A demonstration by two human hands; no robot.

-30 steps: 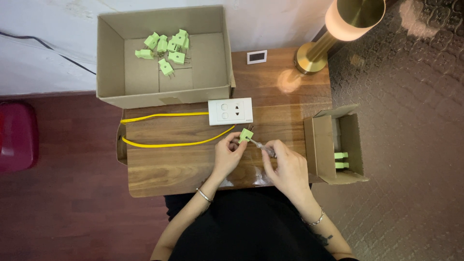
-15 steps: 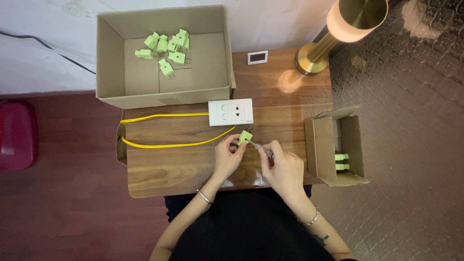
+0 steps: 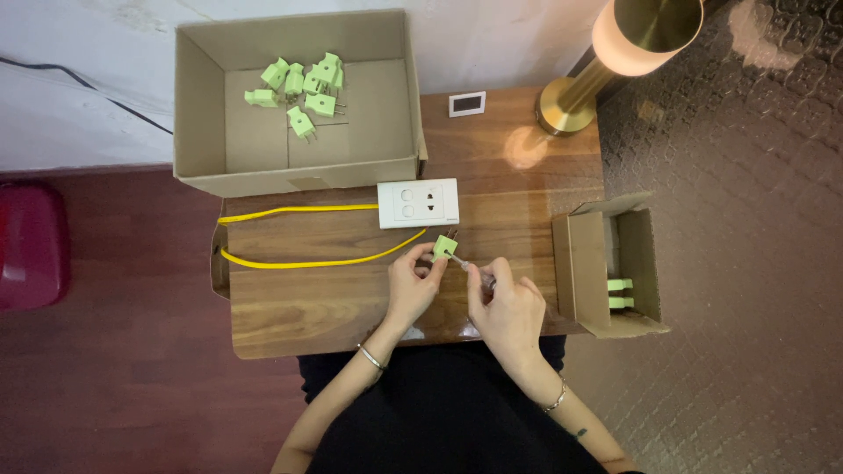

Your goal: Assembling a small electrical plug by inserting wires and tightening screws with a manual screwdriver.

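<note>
Fingers of left hand (image 3: 413,283) pinch a small green plug (image 3: 444,247); right hand (image 3: 507,307) pinches a thin screwdriver (image 3: 471,269).

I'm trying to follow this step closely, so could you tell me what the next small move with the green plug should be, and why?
Probably keep the left hand steady and turn the thin tool in the right hand a little more. The tool's tip already meets the green plug, pinched above the wooden table, so holding it firmly seems wise.
</note>
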